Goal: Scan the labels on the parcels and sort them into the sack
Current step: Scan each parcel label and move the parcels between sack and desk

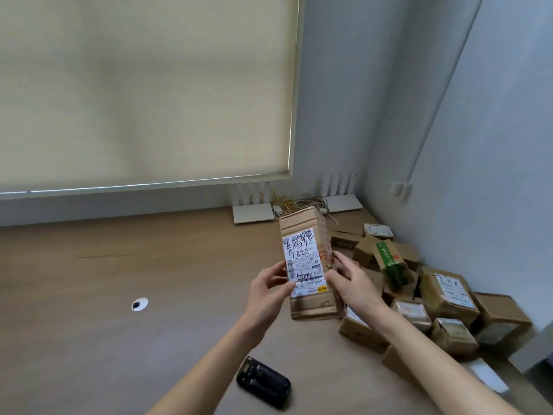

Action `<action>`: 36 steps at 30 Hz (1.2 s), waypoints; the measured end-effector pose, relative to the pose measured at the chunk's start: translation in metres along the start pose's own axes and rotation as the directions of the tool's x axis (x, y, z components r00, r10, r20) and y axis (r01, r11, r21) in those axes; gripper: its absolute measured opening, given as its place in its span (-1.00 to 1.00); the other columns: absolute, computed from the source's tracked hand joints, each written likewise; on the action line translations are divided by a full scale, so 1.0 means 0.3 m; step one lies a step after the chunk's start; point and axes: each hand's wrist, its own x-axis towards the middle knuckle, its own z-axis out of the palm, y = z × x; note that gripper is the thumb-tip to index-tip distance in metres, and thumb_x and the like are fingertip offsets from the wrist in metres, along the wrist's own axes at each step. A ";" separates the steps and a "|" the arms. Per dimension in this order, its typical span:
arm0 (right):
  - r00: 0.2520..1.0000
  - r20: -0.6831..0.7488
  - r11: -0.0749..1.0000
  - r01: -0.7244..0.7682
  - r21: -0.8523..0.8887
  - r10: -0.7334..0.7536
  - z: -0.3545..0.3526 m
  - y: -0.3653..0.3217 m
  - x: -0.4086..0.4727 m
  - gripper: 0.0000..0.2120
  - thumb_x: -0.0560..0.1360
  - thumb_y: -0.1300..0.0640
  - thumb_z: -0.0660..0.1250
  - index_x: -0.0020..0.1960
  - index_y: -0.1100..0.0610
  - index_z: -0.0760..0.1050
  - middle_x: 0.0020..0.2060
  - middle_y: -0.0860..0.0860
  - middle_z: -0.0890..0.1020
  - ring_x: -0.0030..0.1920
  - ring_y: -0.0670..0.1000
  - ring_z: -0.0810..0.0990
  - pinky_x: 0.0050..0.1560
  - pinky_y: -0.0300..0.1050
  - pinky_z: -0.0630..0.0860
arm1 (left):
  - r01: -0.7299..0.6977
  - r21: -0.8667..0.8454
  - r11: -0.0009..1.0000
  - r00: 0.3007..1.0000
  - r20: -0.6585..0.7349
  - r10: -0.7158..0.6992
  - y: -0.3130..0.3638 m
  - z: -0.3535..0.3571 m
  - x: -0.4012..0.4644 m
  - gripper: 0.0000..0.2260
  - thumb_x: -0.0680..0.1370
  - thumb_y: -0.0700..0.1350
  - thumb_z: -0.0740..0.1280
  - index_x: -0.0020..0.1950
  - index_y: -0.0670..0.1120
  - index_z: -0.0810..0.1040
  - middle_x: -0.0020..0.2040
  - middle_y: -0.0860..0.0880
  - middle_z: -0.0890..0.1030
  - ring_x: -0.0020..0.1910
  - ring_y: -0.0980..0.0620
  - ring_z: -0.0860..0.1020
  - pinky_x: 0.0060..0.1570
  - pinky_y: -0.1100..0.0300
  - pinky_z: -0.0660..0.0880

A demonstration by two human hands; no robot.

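Two hands are on one box right now. My left hand pinches the left edge of the tall brown parcel and my right hand wraps round its right side. Both hands are closed on it, fingers curled. The parcel is up in the air, a bit right of the middle of the frame, standing on end and tipped a little. Its white label faces me, with black scribbles and small print on it.

I think I am at the step of getting this parcel ready to scan. The black scanner lies flat on the brown table, at the bottom middle of the frame, just below my arms. No hand is on it. So next I need one hand to let go of the parcel and pick up the scanner, while the other hand keeps the label facing up. Then the scanner must point at the bar code, which is low on the label, close to my thumbs. My thumbs may cover some of it, so I should slide them away.

I cannot see the sack anywhere.

Now I count. One parcel is in my hands. One scanner is on the table. The pile of parcels at the lower right holds about ten more boxes, some hidden under others, so I cannot count them exactly. One has a green sticker. Two white routers stand at the back by the wall.
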 end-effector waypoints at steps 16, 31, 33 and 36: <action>0.916 0.373 0.976 -0.194 0.097 0.145 0.540 0.175 -0.015 -0.80 0.65 0.24 0.35 0.15 -0.05 0.52 0.15 -0.01 0.70 0.18 0.00 0.68 0.21 -0.10 0.63 | 0.144 0.041 0.989 0.985 -0.099 -0.140 -0.258 -0.430 -0.242 -0.38 0.46 -0.06 0.48 0.47 0.28 0.39 0.26 0.12 0.63 0.20 0.10 0.62 0.05 0.26 0.57; 0.904 0.358 0.572 0.170 -0.802 0.233 0.774 0.798 0.007 -0.32 0.53 -0.29 0.36 0.52 0.01 0.32 0.42 -0.01 0.44 0.39 0.11 0.47 0.20 0.01 0.49 | 0.385 0.080 0.919 0.846 -0.429 -0.317 -0.799 -0.596 -0.376 -0.50 0.34 0.04 0.49 0.23 0.41 0.55 0.12 0.06 0.68 0.07 0.01 0.63 -0.11 0.34 0.56; 0.912 0.351 0.533 0.193 -0.824 0.212 0.802 0.852 0.015 -0.15 0.46 -0.35 0.40 0.58 0.02 0.21 0.47 -0.01 0.38 0.43 0.10 0.43 0.26 0.02 0.47 | 0.392 0.077 0.917 0.833 -0.452 -0.318 -0.843 -0.602 -0.378 -0.48 0.33 0.04 0.49 0.26 0.35 0.56 0.14 0.04 0.68 0.09 0.01 0.63 -0.11 0.37 0.54; 0.928 0.324 0.498 0.197 -0.845 0.183 0.845 0.896 0.039 -0.01 0.40 -0.41 0.42 0.62 0.02 0.12 0.47 0.00 0.36 0.46 0.10 0.37 0.32 0.01 0.43 | 0.403 0.102 0.909 0.826 -0.469 -0.313 -0.891 -0.608 -0.379 -0.48 0.33 0.04 0.49 0.28 0.32 0.56 0.15 0.05 0.68 0.07 0.01 0.62 -0.14 0.43 0.51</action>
